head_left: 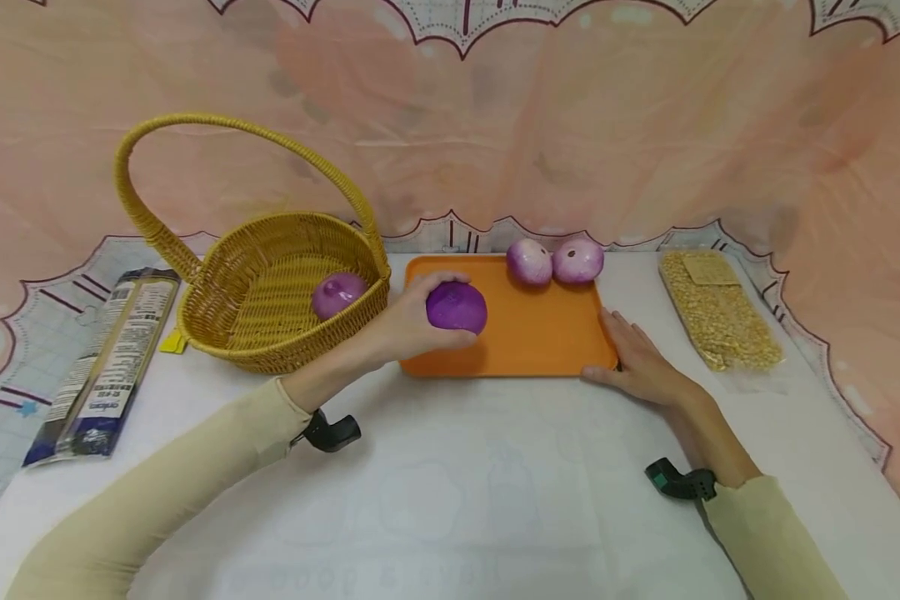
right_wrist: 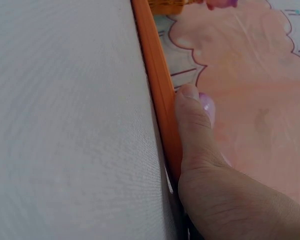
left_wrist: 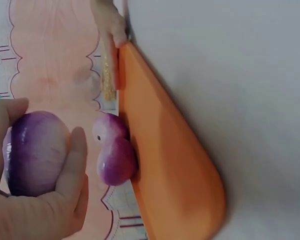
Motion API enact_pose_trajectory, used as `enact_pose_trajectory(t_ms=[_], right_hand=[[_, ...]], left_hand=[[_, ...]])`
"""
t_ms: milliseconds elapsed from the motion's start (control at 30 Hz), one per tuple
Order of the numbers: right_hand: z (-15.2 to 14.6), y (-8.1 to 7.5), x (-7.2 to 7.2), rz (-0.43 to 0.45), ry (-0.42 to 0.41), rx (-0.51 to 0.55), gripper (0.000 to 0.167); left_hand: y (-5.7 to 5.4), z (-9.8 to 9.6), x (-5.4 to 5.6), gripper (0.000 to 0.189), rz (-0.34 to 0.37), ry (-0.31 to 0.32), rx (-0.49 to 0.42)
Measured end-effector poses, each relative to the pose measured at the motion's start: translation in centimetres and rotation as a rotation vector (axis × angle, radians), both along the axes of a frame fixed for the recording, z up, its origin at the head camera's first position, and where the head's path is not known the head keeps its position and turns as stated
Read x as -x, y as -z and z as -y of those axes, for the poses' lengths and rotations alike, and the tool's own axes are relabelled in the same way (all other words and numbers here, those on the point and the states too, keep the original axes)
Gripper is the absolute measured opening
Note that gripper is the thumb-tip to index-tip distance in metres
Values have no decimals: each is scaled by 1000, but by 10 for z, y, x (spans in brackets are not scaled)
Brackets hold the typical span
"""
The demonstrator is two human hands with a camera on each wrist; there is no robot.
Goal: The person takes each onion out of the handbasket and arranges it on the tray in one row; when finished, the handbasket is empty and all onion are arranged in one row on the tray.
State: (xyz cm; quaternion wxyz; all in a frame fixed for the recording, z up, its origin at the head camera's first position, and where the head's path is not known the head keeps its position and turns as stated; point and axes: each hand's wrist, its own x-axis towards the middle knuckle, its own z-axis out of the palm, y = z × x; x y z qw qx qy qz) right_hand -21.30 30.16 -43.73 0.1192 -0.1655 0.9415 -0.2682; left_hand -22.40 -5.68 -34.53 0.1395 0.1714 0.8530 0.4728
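Above the left part of an orange tray [head_left: 547, 333], my left hand [head_left: 412, 321] grips a purple onion [head_left: 457, 308] between thumb and fingers; the left wrist view shows the onion [left_wrist: 37, 155] apart from the tray. My right hand [head_left: 641, 358] rests at the tray's right edge, its thumb lying along the rim in the right wrist view. Two more onions, one [head_left: 529, 262] beside the other [head_left: 578, 261], sit at the tray's back right corner. Another onion [head_left: 338, 295] lies inside a yellow wicker basket [head_left: 285, 354] left of the tray.
The basket's tall handle [head_left: 247, 125] arches over it. A long packet [head_left: 108, 367] lies at the far left, with a small yellow tag [head_left: 172, 342] near the basket. On the right is a clear bag of yellow grains [head_left: 720, 312]. A patterned cloth [head_left: 450, 125] hangs behind.
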Motion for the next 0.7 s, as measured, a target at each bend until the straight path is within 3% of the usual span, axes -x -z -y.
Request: enact_pose_trajectory(t_ms=[133, 333, 700], right_hand=[[2, -3, 0, -3, -5, -2, 105], [2, -6, 2, -5, -4, -9, 105], [0, -2, 0, -4, -3, -9, 105]], left_hand=[[4, -12, 12, 75, -5, -52, 26], [7, -22, 29, 73, -71, -166, 68], [28, -35, 74, 77, -132, -261, 70]])
